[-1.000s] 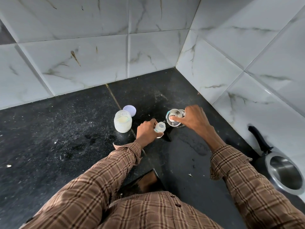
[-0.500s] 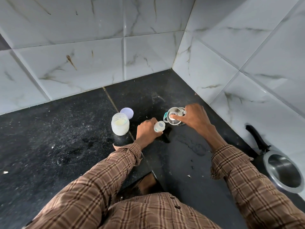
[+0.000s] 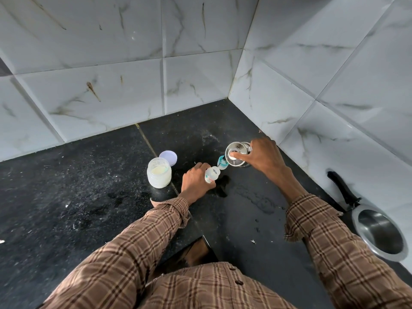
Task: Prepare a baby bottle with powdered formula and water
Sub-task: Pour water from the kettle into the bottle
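Black stone countertop (image 3: 66,186) runs into a tiled corner, and the baby bottle (image 3: 212,173) stands well short of both walls, gripped around its body by the left hand (image 3: 196,181). Just right of the bottle, the right hand (image 3: 264,156) clasps a tilted steel jug (image 3: 235,153), thumb on its lid. Left of the bottle sits the open formula jar (image 3: 159,175), its lid (image 3: 168,157) behind; a steel pan (image 3: 381,235) lies far right, near the counter's edge

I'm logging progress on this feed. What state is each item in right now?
Small clear baby bottle: uncapped, upright, held by left hand.
Steel water flask: tilted toward the bottle, gripped by right hand.
Glass formula jar: open, part full.
Lilac round lid: off, behind the jar.
Steel saucepan: empty.
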